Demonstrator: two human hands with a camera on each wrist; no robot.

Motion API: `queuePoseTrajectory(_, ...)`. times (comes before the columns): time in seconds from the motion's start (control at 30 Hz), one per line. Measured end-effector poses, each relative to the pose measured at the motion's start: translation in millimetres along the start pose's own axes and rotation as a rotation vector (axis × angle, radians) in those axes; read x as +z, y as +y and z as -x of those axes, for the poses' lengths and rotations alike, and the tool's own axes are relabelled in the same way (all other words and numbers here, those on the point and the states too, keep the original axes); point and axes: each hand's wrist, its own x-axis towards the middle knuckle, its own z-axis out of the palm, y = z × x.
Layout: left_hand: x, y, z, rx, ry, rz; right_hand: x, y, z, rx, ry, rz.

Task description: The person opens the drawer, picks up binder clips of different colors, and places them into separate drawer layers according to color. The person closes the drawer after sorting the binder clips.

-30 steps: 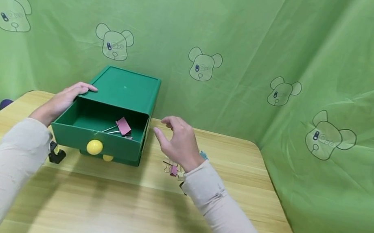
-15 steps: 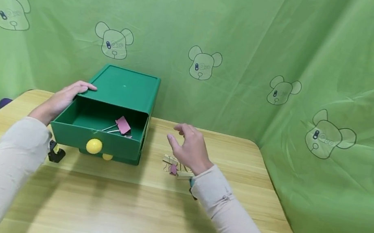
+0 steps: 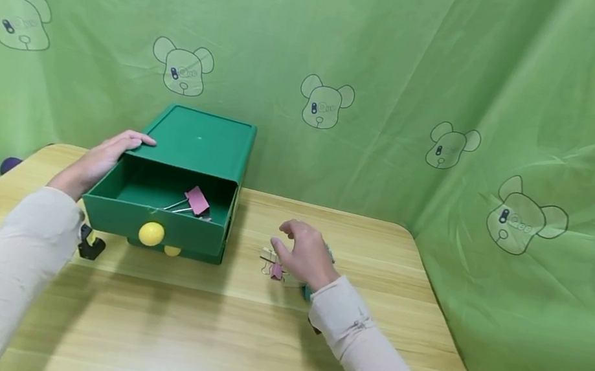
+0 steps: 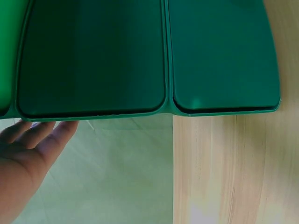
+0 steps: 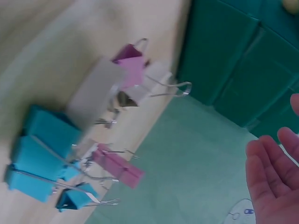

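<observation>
My left hand rests on the top left edge of a green drawer cabinet; in the left wrist view its fingertips touch the cabinet's side. The upper drawer is pulled out, and a pink binder clip with wire handles lies inside. Over a cluster of clips on the table hovers my right hand, fingers loosely bent and nothing held. The right wrist view shows that cluster: a large blue binder clip, a pale one, a pink one and several others. The hand partly hides them in the head view.
A yellow knob sticks out from the drawer front. Left of the cabinet is a small black object, its kind unclear. A purple round thing shows past the table's left edge. Green curtain encloses the back and right of the wooden table.
My right hand has moved away from the cabinet, to the right and then down toward the clips on the table. The left hand has stayed on the cabinet, and the drawer has not moved.
</observation>
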Motion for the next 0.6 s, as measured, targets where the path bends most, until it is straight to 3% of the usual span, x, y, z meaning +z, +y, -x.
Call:
queuePoseTrajectory(0.2,-0.8,0.1,-1.0,0.003,-0.003,-0.001,10,10,6.6,-0.046,-0.067,0.022)
queuePoseTrajectory(0.47,-0.4,-1.4,-3.1,-0.009,0.003,0.007,19,16,12.7,-0.031,-0.187,0.021)
queuePoseTrajectory(0.6,0.3,-0.9,-1.2,-0.023,-0.001,0.016,24,22,12.5,-0.072,-0.229,0.032)
